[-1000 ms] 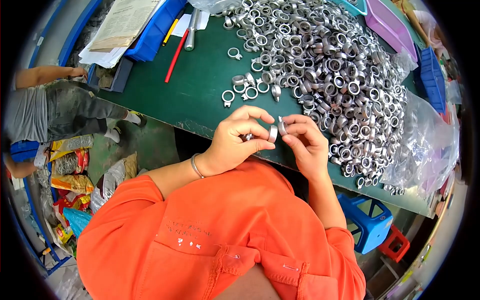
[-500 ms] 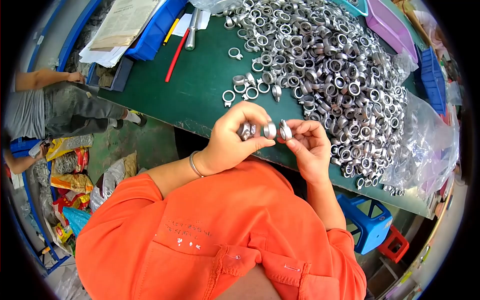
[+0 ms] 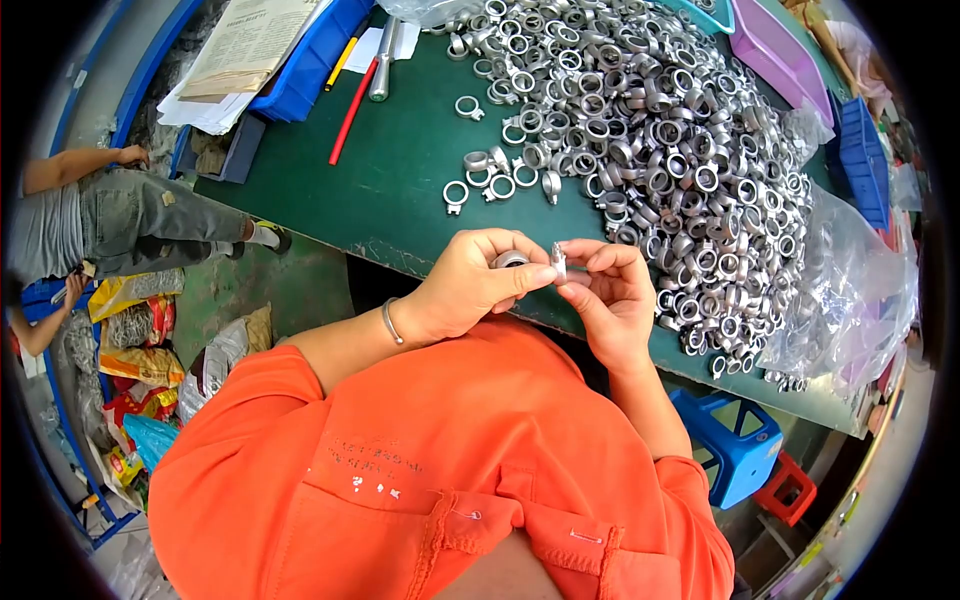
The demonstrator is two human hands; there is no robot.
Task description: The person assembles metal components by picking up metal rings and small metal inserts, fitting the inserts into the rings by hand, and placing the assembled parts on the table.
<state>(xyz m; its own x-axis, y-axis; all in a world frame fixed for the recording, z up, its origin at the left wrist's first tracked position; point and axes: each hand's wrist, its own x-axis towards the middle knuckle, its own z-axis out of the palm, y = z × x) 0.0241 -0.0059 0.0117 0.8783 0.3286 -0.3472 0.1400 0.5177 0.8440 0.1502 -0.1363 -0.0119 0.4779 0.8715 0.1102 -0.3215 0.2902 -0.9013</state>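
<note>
In front of my orange shirt, both hands meet at the table's front edge. My left hand is closed, with a metal ring showing between its curled fingers and thumb. Any other pieces in that palm are hidden. Between the fingertips of my right hand is a small metal ring with a lug, turned edge-on. My left thumb tip touches this ring or lies right beside it. Just beyond my hands, several loose rings lie on the table, left of a large pile of similar rings.
On the green table are a red pen, a metal-shafted tool and a blue bin. A clear plastic bag lies right of the pile, near a pink tray. Another person is at the left.
My hands have come together, closing the gap between the rings. The ring in my right fingers has turned edge-on, and my left fingers have curled further. At the left, the other person has shifted.
</note>
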